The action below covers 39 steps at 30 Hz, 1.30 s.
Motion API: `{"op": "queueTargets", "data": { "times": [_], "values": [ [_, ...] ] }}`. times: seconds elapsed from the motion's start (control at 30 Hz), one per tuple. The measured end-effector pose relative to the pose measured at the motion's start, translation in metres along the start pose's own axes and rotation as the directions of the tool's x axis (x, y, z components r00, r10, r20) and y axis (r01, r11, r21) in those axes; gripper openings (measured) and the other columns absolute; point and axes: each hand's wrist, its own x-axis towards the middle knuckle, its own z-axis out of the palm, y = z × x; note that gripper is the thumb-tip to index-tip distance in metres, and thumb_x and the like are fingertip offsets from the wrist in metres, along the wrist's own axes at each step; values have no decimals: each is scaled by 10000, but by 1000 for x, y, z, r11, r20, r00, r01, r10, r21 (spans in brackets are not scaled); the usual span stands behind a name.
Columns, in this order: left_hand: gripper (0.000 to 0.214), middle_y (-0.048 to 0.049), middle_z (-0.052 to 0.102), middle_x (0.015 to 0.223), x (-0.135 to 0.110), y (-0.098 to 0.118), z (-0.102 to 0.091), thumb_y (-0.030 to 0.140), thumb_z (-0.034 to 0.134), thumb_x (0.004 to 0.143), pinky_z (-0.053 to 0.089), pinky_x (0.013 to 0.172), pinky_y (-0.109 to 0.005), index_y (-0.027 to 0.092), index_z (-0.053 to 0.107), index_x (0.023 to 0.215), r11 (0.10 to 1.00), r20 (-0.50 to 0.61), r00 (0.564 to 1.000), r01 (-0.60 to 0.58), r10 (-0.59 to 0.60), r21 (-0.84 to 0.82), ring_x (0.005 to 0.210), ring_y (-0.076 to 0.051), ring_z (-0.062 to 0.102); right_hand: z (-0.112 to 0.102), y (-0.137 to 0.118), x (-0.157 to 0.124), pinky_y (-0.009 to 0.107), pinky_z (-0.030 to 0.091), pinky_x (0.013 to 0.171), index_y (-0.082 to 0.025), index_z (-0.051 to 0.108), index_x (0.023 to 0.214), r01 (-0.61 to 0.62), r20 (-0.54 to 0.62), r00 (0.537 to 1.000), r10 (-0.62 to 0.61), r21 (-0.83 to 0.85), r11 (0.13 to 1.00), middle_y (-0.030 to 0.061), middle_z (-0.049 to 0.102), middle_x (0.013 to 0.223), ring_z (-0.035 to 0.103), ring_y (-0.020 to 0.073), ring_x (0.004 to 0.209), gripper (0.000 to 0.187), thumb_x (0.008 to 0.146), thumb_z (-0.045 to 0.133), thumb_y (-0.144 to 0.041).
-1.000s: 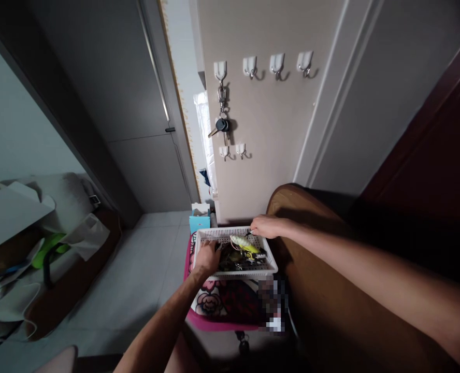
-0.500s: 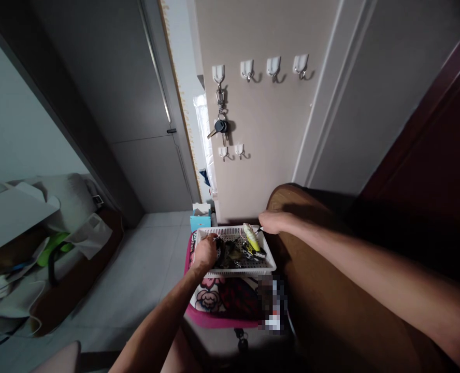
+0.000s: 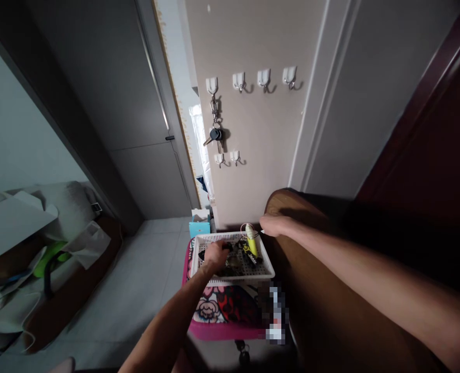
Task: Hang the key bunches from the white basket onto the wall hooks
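A white plastic basket (image 3: pixel 268 267) holds several dark, small items, hard to tell apart, some looking like keys. My left hand (image 3: pixel 216 254) reaches into it, fingers curled down by a dark item near the middle; what they grip is partly hidden. Past the basket's right far corner is my right hand (image 3: pixel 275 225), fingers closed, a small pale tip poking out on its left. A yellow and white elongated charm (image 3: pixel 252 243) with a loop of cord leans in the basket's right side, beside a black strap with yellow lettering (image 3: pixel 248 253).
The basket rests on a pink-rimmed, flower-patterned stool (image 3: pixel 230 331). Keys (image 3: pixel 216 135) hang from the leftmost of several white hooks (image 3: pixel 264 77) on the wall panel. A blue box (image 3: pixel 199 228) stands behind the basket, and a brown wooden surface (image 3: pixel 311 290) lies on the right.
My left hand has moved right, from the basket's left edge toward its middle. The charm stands a little more upright. My right hand stays nearly in place; the view has tilted slightly up.
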Motion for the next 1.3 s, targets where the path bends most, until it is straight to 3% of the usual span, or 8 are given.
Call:
{"op": "queueTargets", "data": {
  "times": [0.2,0.33,0.43,0.6,0.8,1.03,1.13,1.3],
  "values": [
    [212,-9,581,744,8,-8,-24,134,403,618,379,598,-171,127,529,789,917,-36,998,34,-53,-398,658,-86,504,0,0,6,246,362,499,-129,591,743,113,-80,991,-107,69,991,121,579,779,529,201,688,231,578,430,-117],
    [184,12,566,662,4,0,-32,109,414,593,375,585,-178,124,520,742,805,-22,1000,-26,16,-592,605,-77,490,-1,-11,5,213,356,571,-182,516,925,359,-297,912,-283,245,901,60,562,867,504,159,742,357,575,450,-206],
    [139,32,535,573,0,14,-38,90,421,571,368,595,-182,123,503,677,712,-21,999,-47,45,-701,568,-69,477,-2,-23,3,183,345,552,-186,481,964,477,-337,866,-369,338,811,33,554,880,494,136,715,447,523,509,-253],
    [103,39,505,529,-3,30,-45,87,418,563,351,550,-180,126,479,635,576,-2,999,-23,36,-817,536,-62,471,-1,-30,3,174,302,451,-141,551,771,474,-317,875,-367,401,784,14,573,663,470,105,555,238,574,441,-217],
    [105,42,484,535,-1,21,-41,110,445,555,306,454,-154,134,463,656,459,47,999,47,-12,-887,482,-48,466,-2,-27,6,182,331,485,-107,553,798,430,-322,900,-293,557,710,38,585,672,487,109,569,250,589,430,-171],
    [113,28,498,551,-6,14,-38,128,497,548,322,453,-158,126,471,657,443,55,997,73,-54,-893,454,-39,456,-5,-27,3,193,374,514,-88,542,818,334,-189,930,-316,793,509,27,573,593,495,94,542,248,615,400,-102],
    [124,11,521,593,-7,13,-38,123,485,563,340,472,-166,124,476,687,446,84,996,86,-23,-891,473,-44,471,-4,-30,0,199,385,525,-94,521,889,270,-116,940,-321,828,492,9,562,553,491,86,521,294,616,412,-84],
    [159,7,535,584,-9,-1,-34,115,469,563,341,473,-172,121,510,716,714,67,998,63,-23,-697,489,-60,464,3,-34,0,205,386,506,-117,504,940,234,-45,940,-339,807,542,-5,551,519,491,88,493,337,616,418,-83]
  ]
}}
